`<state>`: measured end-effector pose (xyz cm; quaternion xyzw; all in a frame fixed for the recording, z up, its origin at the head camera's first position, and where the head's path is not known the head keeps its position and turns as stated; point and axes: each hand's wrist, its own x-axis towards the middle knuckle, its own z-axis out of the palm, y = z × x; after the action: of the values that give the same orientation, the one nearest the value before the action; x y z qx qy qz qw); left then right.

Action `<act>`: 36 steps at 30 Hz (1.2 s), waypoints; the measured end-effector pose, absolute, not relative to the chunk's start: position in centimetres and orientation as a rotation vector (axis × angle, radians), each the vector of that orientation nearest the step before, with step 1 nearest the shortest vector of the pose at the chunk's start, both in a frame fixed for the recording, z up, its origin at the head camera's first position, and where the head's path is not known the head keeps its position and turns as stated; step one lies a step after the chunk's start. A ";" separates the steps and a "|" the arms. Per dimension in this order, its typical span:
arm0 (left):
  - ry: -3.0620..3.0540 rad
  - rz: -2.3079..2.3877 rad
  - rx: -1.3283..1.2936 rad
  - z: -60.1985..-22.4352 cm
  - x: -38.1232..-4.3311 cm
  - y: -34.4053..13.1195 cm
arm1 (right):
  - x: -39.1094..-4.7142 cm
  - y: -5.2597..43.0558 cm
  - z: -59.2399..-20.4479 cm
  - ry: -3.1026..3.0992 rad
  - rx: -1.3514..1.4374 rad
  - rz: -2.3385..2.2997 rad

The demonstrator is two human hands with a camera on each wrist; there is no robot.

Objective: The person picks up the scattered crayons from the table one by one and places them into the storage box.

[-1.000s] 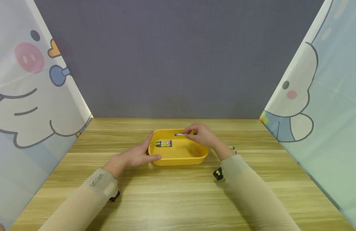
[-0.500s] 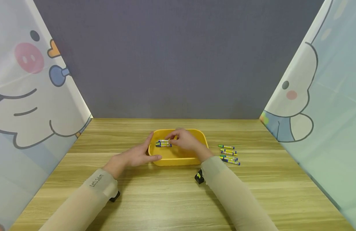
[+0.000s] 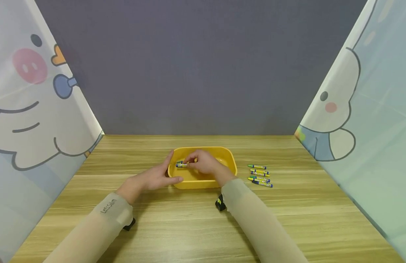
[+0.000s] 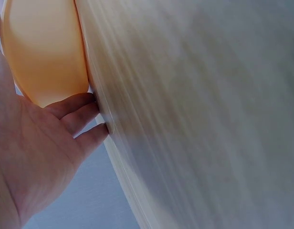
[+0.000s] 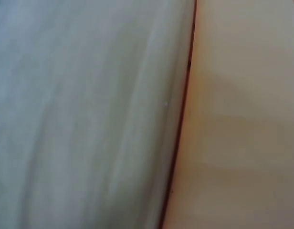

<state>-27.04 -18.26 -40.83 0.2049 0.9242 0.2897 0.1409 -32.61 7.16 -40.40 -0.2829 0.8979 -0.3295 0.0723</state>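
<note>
My left hand (image 3: pixel 155 176) lies against the left end of the yellow plastic tray (image 3: pixel 203 184), fingers straight along its outer side and thumb over the front rim. The left wrist view shows those fingers (image 4: pixel 82 114) low by the tray wall (image 4: pixel 47 52). Inside the tray, my right hand (image 3: pixel 206 162) pinches a crayon (image 3: pixel 181 165) at the left end, lying crosswise. A dark green crayon tip (image 3: pixel 179 162) shows just behind it; the rest of that group is hidden under the fingers. The right wrist view has only the tray wall (image 5: pixel 242 119), no hand.
Several blue-and-yellow crayons (image 3: pixel 259 174) with green, yellow and blue tips lie on the wooden table (image 3: pixel 176 226) right of the tray. A grey panel (image 3: pixel 203 73) stands at the back, with cartoon-printed sheets (image 3: pixel 41 91) on both sides.
My right hand has carried a crayon from the tray's back right leftward and down to the crayons at its left end. The left hand has stayed put.
</note>
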 end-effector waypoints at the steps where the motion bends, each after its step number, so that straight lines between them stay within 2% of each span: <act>1: 2.667 0.835 0.584 -40.8 -27.0 -18.3 | -32.7 7.1 -40.5 2.695 -0.854 -0.983; 19: 2.659 0.841 0.590 -40.8 -27.1 -18.4 | -32.9 6.6 -40.9 2.744 -0.831 -0.825; 36: 2.667 0.841 0.619 -40.6 -26.9 -18.2 | -32.6 6.9 -40.1 2.718 -0.821 -0.949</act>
<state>-26.92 -18.20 -40.55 0.2139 0.9222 0.2908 0.1384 -32.57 6.86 -40.06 -0.2735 0.9055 -0.3160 0.0738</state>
